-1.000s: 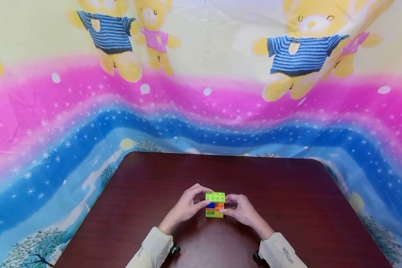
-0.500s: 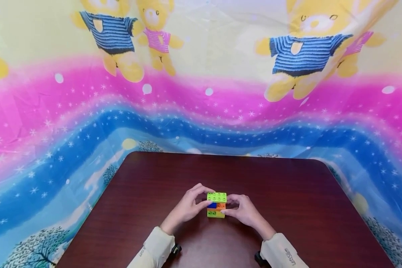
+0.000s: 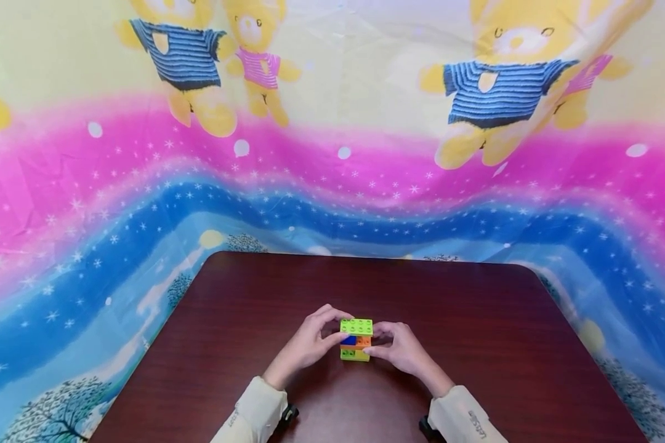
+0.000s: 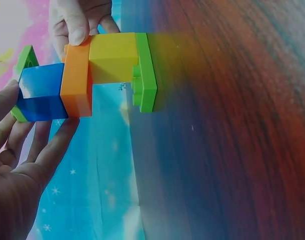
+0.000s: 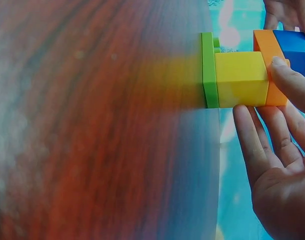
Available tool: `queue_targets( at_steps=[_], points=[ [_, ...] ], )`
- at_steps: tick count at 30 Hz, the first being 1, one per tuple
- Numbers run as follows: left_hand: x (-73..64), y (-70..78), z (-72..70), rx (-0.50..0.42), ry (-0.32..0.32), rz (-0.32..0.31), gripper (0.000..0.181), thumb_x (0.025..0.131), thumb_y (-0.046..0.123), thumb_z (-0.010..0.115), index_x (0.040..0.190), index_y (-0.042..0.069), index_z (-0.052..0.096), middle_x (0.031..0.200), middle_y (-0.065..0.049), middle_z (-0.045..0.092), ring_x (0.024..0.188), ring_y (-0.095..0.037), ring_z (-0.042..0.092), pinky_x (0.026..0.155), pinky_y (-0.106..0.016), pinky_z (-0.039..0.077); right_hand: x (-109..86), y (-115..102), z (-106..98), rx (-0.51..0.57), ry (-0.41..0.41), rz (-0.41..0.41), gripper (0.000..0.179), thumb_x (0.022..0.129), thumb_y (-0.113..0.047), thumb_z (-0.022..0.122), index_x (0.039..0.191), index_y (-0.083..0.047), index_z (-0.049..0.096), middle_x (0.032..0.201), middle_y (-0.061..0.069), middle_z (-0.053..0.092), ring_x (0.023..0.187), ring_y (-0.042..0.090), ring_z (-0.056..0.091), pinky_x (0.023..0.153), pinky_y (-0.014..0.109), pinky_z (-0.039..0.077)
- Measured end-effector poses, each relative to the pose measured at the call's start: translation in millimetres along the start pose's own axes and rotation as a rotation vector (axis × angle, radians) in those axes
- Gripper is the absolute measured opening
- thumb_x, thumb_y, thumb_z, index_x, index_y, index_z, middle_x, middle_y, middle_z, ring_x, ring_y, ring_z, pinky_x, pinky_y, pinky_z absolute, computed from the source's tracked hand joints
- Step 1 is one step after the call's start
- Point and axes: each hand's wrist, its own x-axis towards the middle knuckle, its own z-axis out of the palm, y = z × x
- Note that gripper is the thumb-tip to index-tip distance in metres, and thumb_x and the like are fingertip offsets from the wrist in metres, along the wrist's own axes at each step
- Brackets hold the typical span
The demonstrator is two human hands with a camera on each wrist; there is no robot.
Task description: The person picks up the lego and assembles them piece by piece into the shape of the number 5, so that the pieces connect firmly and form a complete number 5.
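Observation:
A tower of toy building blocks stands upright on the dark table. Its bottom is a green plate (image 4: pixel 148 72) with studs showing, and a yellow block (image 5: pixel 241 79) sits on one side of that. Above lies an orange block (image 4: pixel 77 80), then a blue block (image 4: pixel 41 91) offset toward the left. A light green studded plate (image 3: pixel 356 327) tops it. My left hand (image 3: pixel 308 337) grips the upper part, thumb at the blue block and top plate. My right hand (image 3: pixel 401 349) holds the orange block, its thumb pressed there and fingers behind, by the yellow block.
The brown wooden table (image 3: pixel 266 283) has rounded far corners. Behind and around it hangs a colourful curtain (image 3: pixel 332 166) printed with bears, snowflakes and trees. Dark straps show at both wrists, by the cuffs of light sleeves (image 3: pixel 260 400).

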Motion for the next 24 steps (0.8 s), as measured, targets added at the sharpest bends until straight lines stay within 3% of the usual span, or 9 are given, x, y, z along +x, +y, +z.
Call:
queue_targets(
  at_steps=[8, 24],
  points=[
    [-0.1, -0.9, -0.3, -0.022, -0.006, -0.026, 0.031, 0.099, 0.019, 0.072, 0.129, 0.018, 0.067, 0.118, -0.002, 0.061, 0.116, -0.029, 0.068, 0.093, -0.031, 0.059, -0.2, -1.1, -0.1, -0.001, 0.006, 0.004, 0.04, 0.083, -0.035, 0.088, 0.116, -0.015, 0.076, 0.108, -0.001, 0.076, 0.098, 0.019, 0.071, 0.088, 0.038, 0.061],
    [-1.1, -3.8, 0.2, -0.021, -0.002, -0.04, 0.033, 0.099, 0.02, 0.072, 0.131, 0.02, 0.066, 0.117, 0.0, 0.061, 0.116, -0.028, 0.068, 0.094, -0.027, 0.058, -1.7, -1.1, -1.0, 0.029, -0.015, -0.014, 0.039, 0.085, -0.033, 0.087, 0.118, -0.016, 0.075, 0.11, -0.001, 0.076, 0.101, 0.021, 0.071, 0.09, 0.039, 0.061]
  ],
)
